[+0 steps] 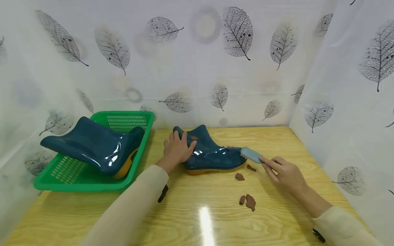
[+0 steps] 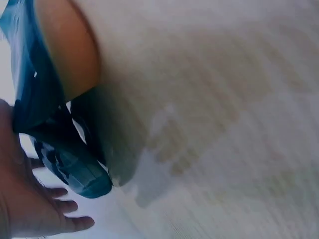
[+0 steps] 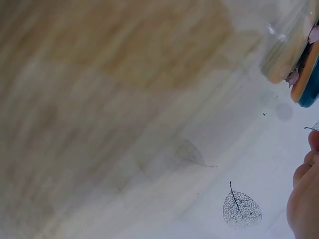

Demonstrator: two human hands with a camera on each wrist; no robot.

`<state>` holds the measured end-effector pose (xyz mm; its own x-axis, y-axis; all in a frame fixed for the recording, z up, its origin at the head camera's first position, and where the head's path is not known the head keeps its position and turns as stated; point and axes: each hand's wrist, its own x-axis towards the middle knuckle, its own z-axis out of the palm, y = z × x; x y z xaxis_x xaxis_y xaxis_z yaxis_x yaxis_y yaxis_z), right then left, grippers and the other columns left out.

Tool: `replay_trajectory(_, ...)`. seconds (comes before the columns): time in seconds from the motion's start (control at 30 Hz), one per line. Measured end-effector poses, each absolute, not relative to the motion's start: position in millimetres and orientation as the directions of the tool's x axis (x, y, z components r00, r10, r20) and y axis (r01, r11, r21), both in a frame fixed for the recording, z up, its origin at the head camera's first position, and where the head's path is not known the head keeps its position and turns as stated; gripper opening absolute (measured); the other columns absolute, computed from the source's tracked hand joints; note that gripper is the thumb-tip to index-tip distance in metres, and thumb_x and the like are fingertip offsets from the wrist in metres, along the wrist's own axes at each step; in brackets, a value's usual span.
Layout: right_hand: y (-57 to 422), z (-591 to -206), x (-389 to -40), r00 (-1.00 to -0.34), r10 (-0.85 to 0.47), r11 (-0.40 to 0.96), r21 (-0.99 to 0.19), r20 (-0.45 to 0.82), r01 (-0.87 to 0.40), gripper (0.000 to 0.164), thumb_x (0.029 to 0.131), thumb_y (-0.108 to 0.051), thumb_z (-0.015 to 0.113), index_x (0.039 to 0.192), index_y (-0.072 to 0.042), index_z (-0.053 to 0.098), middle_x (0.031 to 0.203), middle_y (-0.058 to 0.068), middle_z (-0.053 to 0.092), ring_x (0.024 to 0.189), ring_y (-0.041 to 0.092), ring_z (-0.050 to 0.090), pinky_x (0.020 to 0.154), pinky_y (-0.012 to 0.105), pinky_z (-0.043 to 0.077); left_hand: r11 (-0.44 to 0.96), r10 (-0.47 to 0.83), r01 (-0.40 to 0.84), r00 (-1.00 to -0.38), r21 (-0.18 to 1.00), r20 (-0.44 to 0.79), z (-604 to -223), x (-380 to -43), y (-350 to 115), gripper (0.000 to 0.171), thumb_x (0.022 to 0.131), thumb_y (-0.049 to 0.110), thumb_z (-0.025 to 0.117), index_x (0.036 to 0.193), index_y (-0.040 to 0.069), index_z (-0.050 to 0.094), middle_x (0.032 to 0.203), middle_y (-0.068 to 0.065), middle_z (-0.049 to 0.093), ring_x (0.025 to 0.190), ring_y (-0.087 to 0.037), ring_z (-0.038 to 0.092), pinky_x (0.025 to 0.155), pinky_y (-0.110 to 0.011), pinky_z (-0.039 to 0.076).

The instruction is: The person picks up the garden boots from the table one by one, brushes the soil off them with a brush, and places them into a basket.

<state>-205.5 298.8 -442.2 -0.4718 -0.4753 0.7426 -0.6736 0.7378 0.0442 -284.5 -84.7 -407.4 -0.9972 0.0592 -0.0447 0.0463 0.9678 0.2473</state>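
Observation:
A shiny dark-blue rubber boot (image 1: 212, 157) with a tan sole stands on the table, toe to the right. My left hand (image 1: 180, 148) rests on the back of its shaft, fingers spread; the left wrist view shows those fingers (image 2: 79, 224) fairly straight beside the boot (image 2: 75, 172). In my right hand (image 1: 286, 174), thumb and fingers pinch the handle of a grey-blue brush (image 1: 251, 155), whose head is right at the boot's toe. A small brown piece (image 1: 194, 137) clings to the shaft. The right wrist view catches only the toe (image 3: 310, 92) and part of the hand.
Several brown flakes (image 1: 250, 202) lie on the wooden table (image 1: 172, 218) in front of the toe. At left, a green plastic basket (image 1: 83, 187) holds a second blue boot (image 1: 92, 147) on its side. A leaf-printed white curtain (image 1: 191, 68) encloses the back and sides.

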Motion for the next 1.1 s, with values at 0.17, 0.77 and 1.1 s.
replay_trajectory(0.17,299.0,-441.9,-204.5,-0.462,-0.499,0.727,0.063,0.733,-0.684,0.046,0.107,-0.039,0.044,0.111,-0.008,0.077,0.074,0.003,0.062,0.05,0.008,0.049,0.042,0.022,0.04,0.972,0.099,0.074,-0.99,0.225,-0.101,-404.7,-287.3,-88.6,0.069,0.104,0.058,0.03,0.155,0.012,0.036,0.166,-0.012,0.018,0.155,-0.032,0.009,0.12,-0.064,0.015)
replay_trajectory(0.77,309.6,-437.9,-204.2,-0.407,-0.538,0.706,0.131,0.738,-0.696,0.043,0.106,-0.035,0.045,0.11,-0.008,0.078,0.073,0.003,0.061,0.05,0.006,0.048,0.04,0.022,0.038,0.951,0.305,0.294,-0.943,0.095,-0.133,-399.2,-250.1,-108.1,0.063,0.092,0.019,0.051,0.153,0.01,0.038,0.159,-0.01,0.036,0.152,-0.034,0.021,0.119,-0.065,0.019)
replay_trajectory(1.1,313.4,-439.1,-204.4,-0.444,-0.498,0.742,0.101,0.745,-0.663,0.044,0.106,-0.036,0.044,0.112,-0.007,0.076,0.075,0.005,0.061,0.05,0.01,0.05,0.039,0.023,0.038,0.916,0.401,0.401,-0.916,-0.025,-0.014,-402.8,-189.8,-108.9,0.061,0.094,0.041,0.057,0.142,0.005,0.05,0.144,-0.013,0.052,0.138,-0.036,0.044,0.113,-0.06,0.033)
